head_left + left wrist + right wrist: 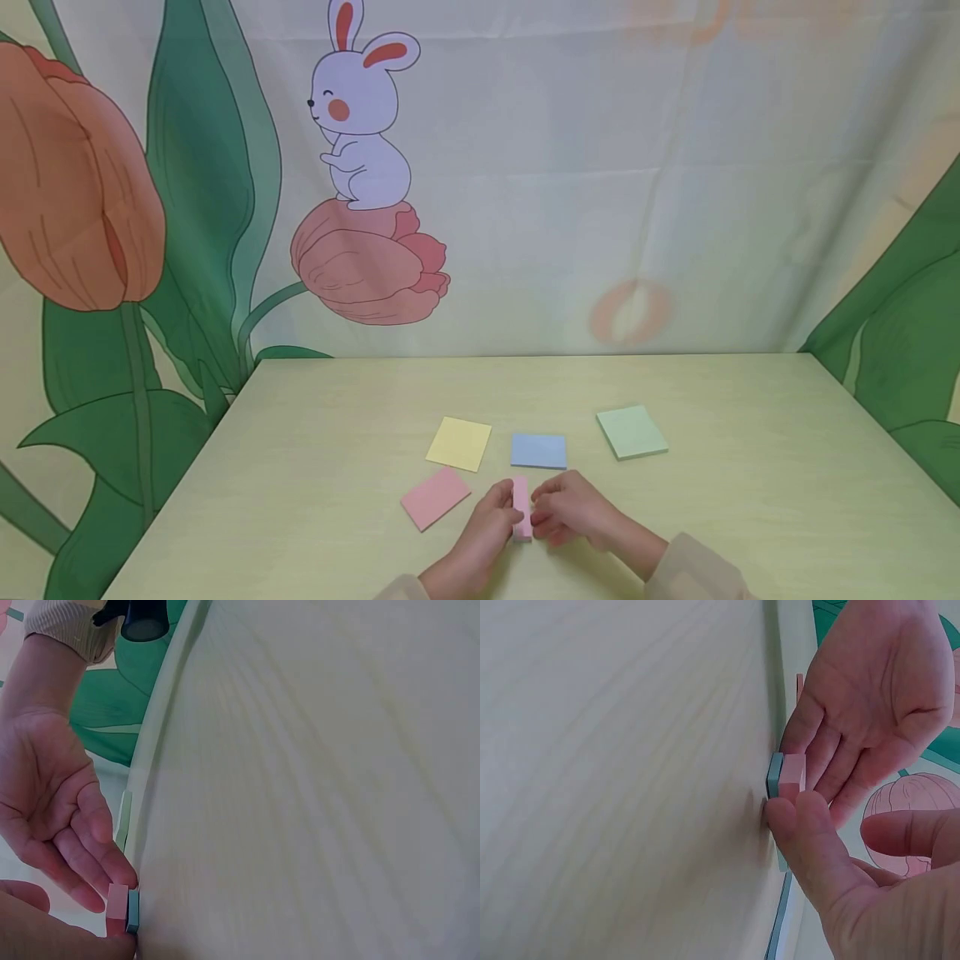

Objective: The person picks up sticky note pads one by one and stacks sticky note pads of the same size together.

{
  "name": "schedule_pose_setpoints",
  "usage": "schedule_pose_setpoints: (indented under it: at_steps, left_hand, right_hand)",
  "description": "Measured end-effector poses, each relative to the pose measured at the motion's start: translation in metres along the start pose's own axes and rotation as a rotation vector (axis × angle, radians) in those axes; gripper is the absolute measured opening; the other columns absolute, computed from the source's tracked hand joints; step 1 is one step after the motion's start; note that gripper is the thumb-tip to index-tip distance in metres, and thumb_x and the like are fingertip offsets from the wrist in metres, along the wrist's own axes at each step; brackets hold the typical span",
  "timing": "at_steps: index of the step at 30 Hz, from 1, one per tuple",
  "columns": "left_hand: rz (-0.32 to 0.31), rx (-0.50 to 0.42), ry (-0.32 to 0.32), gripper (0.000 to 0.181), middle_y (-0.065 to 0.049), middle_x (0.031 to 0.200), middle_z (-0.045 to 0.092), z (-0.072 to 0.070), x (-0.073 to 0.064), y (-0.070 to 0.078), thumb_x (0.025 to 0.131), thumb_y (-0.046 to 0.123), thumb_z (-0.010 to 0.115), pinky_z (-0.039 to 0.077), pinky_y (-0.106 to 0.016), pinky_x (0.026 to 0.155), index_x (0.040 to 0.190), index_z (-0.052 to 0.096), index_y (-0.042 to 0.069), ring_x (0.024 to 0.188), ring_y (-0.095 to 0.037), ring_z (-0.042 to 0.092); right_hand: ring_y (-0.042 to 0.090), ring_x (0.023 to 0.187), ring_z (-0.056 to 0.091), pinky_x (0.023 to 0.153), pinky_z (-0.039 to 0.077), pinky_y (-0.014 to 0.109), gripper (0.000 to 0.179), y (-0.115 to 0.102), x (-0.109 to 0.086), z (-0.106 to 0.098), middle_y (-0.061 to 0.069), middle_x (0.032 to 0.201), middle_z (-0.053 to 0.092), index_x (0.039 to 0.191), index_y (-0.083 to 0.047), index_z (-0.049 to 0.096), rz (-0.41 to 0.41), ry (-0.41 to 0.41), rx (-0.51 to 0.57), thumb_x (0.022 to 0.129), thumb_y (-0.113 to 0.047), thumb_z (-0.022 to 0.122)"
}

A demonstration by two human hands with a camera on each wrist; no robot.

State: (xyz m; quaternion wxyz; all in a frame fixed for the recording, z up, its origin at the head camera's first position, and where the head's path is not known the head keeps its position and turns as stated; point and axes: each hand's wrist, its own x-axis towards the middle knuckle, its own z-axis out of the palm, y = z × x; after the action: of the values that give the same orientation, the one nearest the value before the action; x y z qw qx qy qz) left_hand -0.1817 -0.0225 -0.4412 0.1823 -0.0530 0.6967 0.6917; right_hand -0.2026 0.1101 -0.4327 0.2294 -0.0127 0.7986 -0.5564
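Observation:
A narrow pink sticky-note pad (pixel 522 504) lies lengthwise between the hands on the table. Both wrist views show a teal pad (pixel 133 911) directly beneath the pink one, on the table side. My left hand (pixel 483 527) touches the pads' left side, its fingers fairly straight. At the right side is my right hand (pixel 573 510), with its fingertips (pixel 784 814) at the pads in the right wrist view and its thumb held apart. Just behind the hands lies a blue pad (pixel 538 451). A flat pink pad (pixel 436 498) sits left of my left hand.
A yellow pad (pixel 459 443) lies behind the flat pink one. To the back right is a pale green pad (pixel 632 432). The light wooden table (pixel 750 483) ends at a printed cloth backdrop (pixel 525 208) with a rabbit and tulips.

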Motion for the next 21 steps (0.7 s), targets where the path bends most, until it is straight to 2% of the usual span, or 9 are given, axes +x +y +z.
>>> schedule_pose_setpoints:
  at_steps: [9,13,16,19,21]
  left_hand:
    - [0.008,-0.007,0.019,0.053,-0.03,0.14,0.018,0.0012,-0.0011,-0.0002,0.085,0.0,0.036,0.02,-0.05,0.105,0.134,0.019,-0.012,0.131,-0.041,0.018]
    - [0.009,-0.012,0.016,0.053,-0.03,0.14,0.018,0.0004,-0.001,0.0007,0.085,0.0,0.036,0.02,-0.051,0.105,0.134,0.019,-0.012,0.13,-0.041,0.018]
    - [0.028,-0.018,0.023,0.053,-0.029,0.141,0.019,-0.0013,-0.0006,-0.0003,0.086,0.002,0.037,0.02,-0.051,0.105,0.134,0.019,-0.012,0.13,-0.041,0.017]
    - [0.047,-0.029,0.044,0.053,-0.029,0.141,0.019,-0.0029,0.0011,-0.0012,0.086,0.005,0.037,0.021,-0.051,0.105,0.134,0.02,-0.01,0.131,-0.041,0.017]
    - [0.05,-0.04,0.057,0.053,-0.029,0.141,0.019,-0.0036,0.0032,-0.0013,0.087,0.007,0.037,0.022,-0.051,0.105,0.135,0.021,-0.01,0.131,-0.041,0.016]
  right_hand:
    - [0.013,0.062,0.062,0.051,0.052,0.027,0.031,0.0024,-0.0019,0.0014,0.008,0.077,0.066,0.104,0.01,0.054,0.01,-0.011,0.039,0.078,-0.004,0.046]
    - [0.013,0.066,0.06,0.054,0.052,0.029,0.033,0.0004,-0.003,0.0005,0.008,0.081,0.065,0.108,0.009,0.052,0.002,0.016,0.031,0.079,-0.005,0.047]
    - [0.017,0.075,0.059,0.063,0.052,0.032,0.04,-0.0007,-0.003,-0.0001,0.014,0.092,0.062,0.115,0.009,0.047,-0.031,0.053,0.047,0.077,-0.004,0.047]
    - [0.03,0.095,0.057,0.079,0.049,0.04,0.049,0.0003,-0.001,-0.0007,0.025,0.112,0.054,0.124,0.008,0.039,-0.072,0.056,0.102,0.078,-0.005,0.047]
    - [0.037,0.11,0.049,0.089,0.044,0.045,0.053,0.0018,0.0015,-0.001,0.029,0.124,0.045,0.13,0.008,0.032,-0.078,0.039,0.156,0.081,-0.006,0.047]
